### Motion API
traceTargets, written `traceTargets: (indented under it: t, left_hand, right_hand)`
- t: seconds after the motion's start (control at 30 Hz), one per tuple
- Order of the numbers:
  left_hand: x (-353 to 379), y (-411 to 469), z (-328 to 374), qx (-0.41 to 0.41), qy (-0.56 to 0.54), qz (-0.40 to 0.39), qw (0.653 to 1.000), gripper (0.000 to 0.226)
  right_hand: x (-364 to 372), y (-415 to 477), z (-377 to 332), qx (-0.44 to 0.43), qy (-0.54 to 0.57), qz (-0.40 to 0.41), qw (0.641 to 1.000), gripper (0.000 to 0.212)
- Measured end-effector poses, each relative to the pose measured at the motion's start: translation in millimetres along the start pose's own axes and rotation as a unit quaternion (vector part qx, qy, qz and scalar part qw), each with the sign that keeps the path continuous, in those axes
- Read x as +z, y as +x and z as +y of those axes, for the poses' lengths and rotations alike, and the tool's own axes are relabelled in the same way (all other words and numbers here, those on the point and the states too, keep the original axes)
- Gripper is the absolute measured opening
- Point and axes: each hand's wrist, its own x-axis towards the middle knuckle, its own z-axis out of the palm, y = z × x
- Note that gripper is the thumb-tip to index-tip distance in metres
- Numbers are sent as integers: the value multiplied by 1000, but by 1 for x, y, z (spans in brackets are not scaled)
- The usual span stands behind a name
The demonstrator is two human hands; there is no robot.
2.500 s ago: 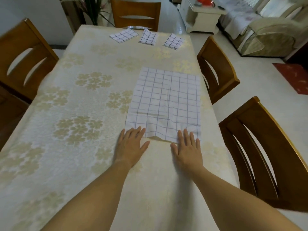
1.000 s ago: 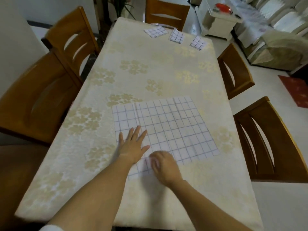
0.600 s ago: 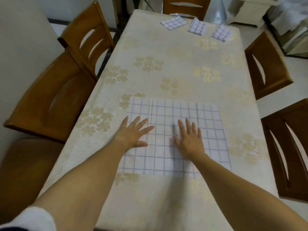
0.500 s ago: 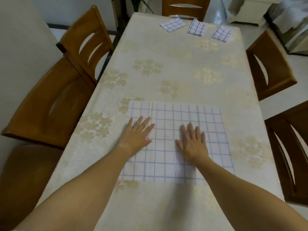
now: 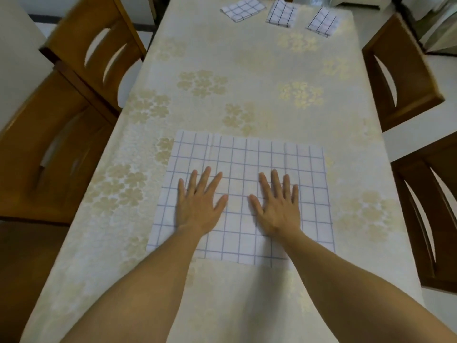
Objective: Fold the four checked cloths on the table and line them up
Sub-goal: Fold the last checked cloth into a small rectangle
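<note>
A white cloth with blue checks [image 5: 247,157] lies flat on the near half of the table, its long side running left to right. My left hand [image 5: 199,201] rests palm down on its left half, fingers straight and spread. My right hand [image 5: 278,203] lies flat on its right half in the same way. At the far end of the table sit three small folded checked cloths in a row: one on the left [image 5: 242,8], one in the middle [image 5: 282,13], one on the right [image 5: 322,22].
The table [image 5: 247,70] wears a cream cloth with gold flowers. Two wooden chairs [image 5: 81,78] stand along its left side and two wooden chairs [image 5: 400,70] along its right. White furniture shows at the top right.
The cloth was turned from lengthwise to crosswise on the table. Both hands moved from its near edge onto its middle and have spread a little apart, flat on it.
</note>
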Motion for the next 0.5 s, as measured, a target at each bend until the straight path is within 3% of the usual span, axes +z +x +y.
traceTargets:
  t: [0.2, 0.33, 0.4, 0.5]
  left_hand:
    - [-10, 3, -17, -38, -24, 8, 999, 70]
    - [-25, 36, 22, 52, -38, 94, 993, 53]
    - [-27, 58, 42, 76, -43, 59, 994, 58]
    - [-12, 75, 42, 36, -15, 12, 999, 64]
  right_hand:
    - [-13, 13, 38, -21, -19, -12, 1000, 77]
    - [-22, 47, 7, -53, -9, 70, 996, 74]
    - [-22, 68, -16, -59, 5, 66, 996, 71]
    - [-12, 86, -14, -29, 0, 29, 999, 67]
